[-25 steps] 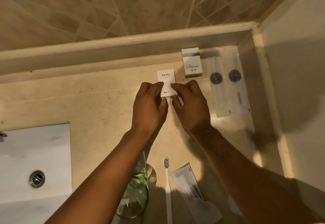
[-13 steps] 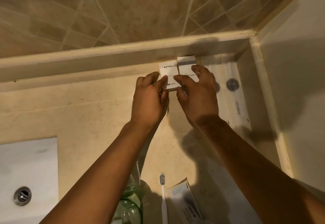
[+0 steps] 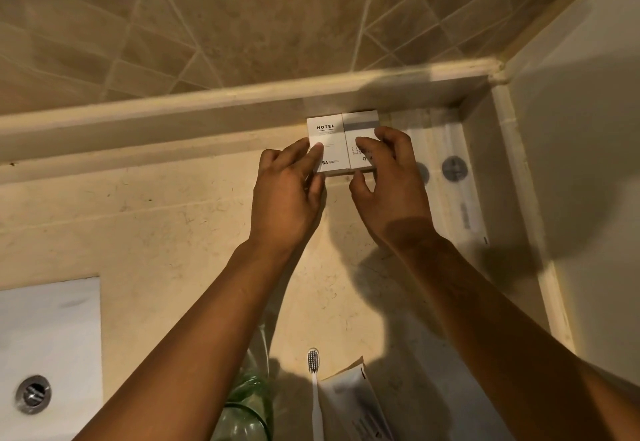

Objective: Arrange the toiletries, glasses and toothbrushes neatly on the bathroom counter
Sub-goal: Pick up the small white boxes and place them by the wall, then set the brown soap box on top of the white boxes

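Head view: left hand [image 3: 287, 195] pinched HOTEL box [image 3: 325, 146], right hand [image 3: 388, 181] pinched grey-band box [image 3: 362, 136]; boxes touched side by side between the hands, against the back ledge [image 3: 207, 101]. Toothbrush [image 3: 314, 385] lay well behind the wrists.

Pretty clearly a hotel bathroom: there's a beige stone counter [image 3: 138, 233] with a white sink [image 3: 52, 336] and its metal drain [image 3: 33, 394] set into it, plus diagonal brown wall tiles [image 3: 242, 25] behind. The giveaway is the little white box printed "HOTEL" [image 3: 325, 136] next to a second amenity box [image 3: 360, 129], sealed sachets [image 3: 457, 191] in the corner and a white toothbrush [image 3: 314, 381] by a torn wrapper [image 3: 356, 402].
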A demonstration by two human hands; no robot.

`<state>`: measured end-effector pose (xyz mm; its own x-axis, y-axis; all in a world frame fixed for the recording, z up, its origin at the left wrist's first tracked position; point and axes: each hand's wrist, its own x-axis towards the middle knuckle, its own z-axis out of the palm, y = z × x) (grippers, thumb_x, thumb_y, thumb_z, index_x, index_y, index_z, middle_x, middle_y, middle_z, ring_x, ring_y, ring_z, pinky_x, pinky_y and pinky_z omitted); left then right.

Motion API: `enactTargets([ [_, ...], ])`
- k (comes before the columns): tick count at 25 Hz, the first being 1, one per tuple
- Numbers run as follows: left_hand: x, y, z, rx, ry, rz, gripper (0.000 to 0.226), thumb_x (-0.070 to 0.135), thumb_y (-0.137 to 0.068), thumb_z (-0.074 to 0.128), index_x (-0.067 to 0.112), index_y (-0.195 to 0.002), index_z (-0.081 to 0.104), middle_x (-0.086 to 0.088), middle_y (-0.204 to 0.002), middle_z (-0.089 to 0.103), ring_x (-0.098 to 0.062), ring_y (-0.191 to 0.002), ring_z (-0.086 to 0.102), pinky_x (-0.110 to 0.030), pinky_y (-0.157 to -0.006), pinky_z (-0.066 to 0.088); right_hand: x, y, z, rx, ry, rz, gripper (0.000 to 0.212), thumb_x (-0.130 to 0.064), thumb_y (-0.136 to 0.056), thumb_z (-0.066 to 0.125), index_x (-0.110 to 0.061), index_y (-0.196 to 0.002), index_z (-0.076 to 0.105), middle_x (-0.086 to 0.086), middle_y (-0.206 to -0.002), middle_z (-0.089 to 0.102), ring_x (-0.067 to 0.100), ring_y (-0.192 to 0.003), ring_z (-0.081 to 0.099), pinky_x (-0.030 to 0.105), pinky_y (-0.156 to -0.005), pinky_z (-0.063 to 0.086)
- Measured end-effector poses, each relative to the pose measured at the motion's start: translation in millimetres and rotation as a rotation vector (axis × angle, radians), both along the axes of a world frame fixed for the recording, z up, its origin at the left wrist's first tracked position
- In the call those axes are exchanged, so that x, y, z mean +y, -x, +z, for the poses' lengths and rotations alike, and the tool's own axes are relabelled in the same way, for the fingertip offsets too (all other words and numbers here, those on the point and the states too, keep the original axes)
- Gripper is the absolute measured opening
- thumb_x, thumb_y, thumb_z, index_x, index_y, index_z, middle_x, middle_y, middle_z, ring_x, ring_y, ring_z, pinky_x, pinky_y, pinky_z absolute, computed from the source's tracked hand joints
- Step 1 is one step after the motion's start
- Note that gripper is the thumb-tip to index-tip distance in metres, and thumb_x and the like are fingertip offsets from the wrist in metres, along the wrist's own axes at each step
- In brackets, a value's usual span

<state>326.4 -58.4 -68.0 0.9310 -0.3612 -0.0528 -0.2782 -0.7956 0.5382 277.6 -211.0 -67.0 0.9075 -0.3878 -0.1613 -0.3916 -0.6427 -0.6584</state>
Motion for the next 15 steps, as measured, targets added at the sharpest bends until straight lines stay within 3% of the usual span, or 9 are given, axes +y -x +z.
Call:
enactTargets([
  [3,-1,1,1,0.016,0.020,0.001,0.050,0.019,-0.097,0.060,0.020,-0.146,0.052,-0.003,-0.148,0.056,-0.029,-0.125,0.045,-0.030,-0.103,0.037,1,0,-1,0.014,-0.002,0.018,0.052,-0.017,-0.092,0.070,-0.021,-0.141,0.050,-0.001,-0.155,0.031,0.019,-0.136,0.049,-0.003,-0.086,0.032],
  [5,-1,0,3,0.041,0.035,-0.007,0.061,0.022,-0.094,0.062,0.020,-0.151,0.043,0.000,-0.147,0.056,-0.027,-0.123,0.044,-0.032,-0.102,0.039,3,2,1,-0.012,-0.002,0.044,0.054,-0.016,-0.092,0.070,-0.022,-0.141,0.048,0.000,-0.158,0.026,0.019,-0.138,0.047,0.003,-0.095,0.041],
  [7,2,2,8,0.089,0.045,-0.033,0.073,0.026,-0.091,0.065,0.018,-0.156,0.032,-0.002,-0.149,0.052,-0.027,-0.127,0.043,-0.032,-0.104,0.035,7,10,4,-0.055,-0.004,0.039,0.055,-0.016,-0.092,0.068,-0.021,-0.142,0.046,0.001,-0.160,0.023,0.021,-0.141,0.043,0.026,-0.106,0.050],
  [9,8,9,17,0.105,0.062,-0.048,0.076,0.028,-0.090,0.067,0.013,-0.156,0.031,-0.008,-0.152,0.046,-0.029,-0.134,0.040,-0.031,-0.110,0.031,11,26,7,-0.127,-0.016,0.004,0.053,-0.013,-0.092,0.068,-0.018,-0.141,0.050,0.004,-0.159,0.028,0.023,-0.142,0.043,0.039,-0.108,0.050],
  [11,18,26,27,0.075,0.058,-0.043,0.068,0.024,-0.092,0.065,0.008,-0.152,0.037,-0.014,-0.148,0.047,-0.031,-0.133,0.041,-0.031,-0.109,0.032,16,51,9,-0.217,-0.037,-0.014,0.046,-0.008,-0.090,0.068,-0.012,-0.134,0.056,0.008,-0.151,0.038,0.021,-0.137,0.048,0.034,-0.107,0.051],
  [15,27,78,53,0.115,0.076,-0.006,0.040,0.012,-0.094,0.058,0.004,-0.133,0.059,-0.017,-0.123,0.060,-0.034,-0.110,0.059,-0.035,-0.095,0.044,31,112,25,-0.207,-0.085,-0.047,0.030,-0.007,-0.090,0.065,-0.011,-0.120,0.065,0.007,-0.131,0.052,0.008,-0.111,0.058,0.018,-0.096,0.054],
])
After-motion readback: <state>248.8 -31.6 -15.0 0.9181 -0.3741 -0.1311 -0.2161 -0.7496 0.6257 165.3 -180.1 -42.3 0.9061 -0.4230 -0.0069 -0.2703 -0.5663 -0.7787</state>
